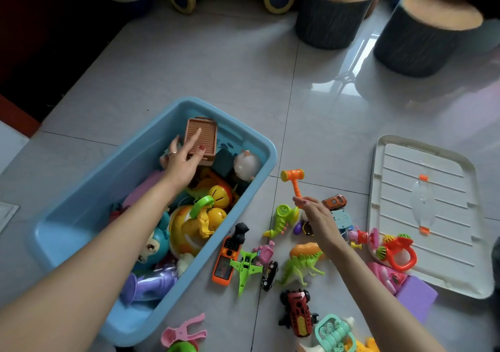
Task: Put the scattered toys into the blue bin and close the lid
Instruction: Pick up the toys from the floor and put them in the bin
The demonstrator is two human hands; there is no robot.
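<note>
Blue bin (81, 208) part-filled; left hand (181, 162) holds brown tray (201, 139), right hand (316, 216) pinches hammer (293, 181); many toys (301, 266) and lid (424, 211) remain on floor.

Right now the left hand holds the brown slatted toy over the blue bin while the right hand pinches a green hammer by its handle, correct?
Not quite. The head view shows the right hand pinching an orange hammer, not green. The left hand does hold the brown slatted toy over the blue bin.
</note>
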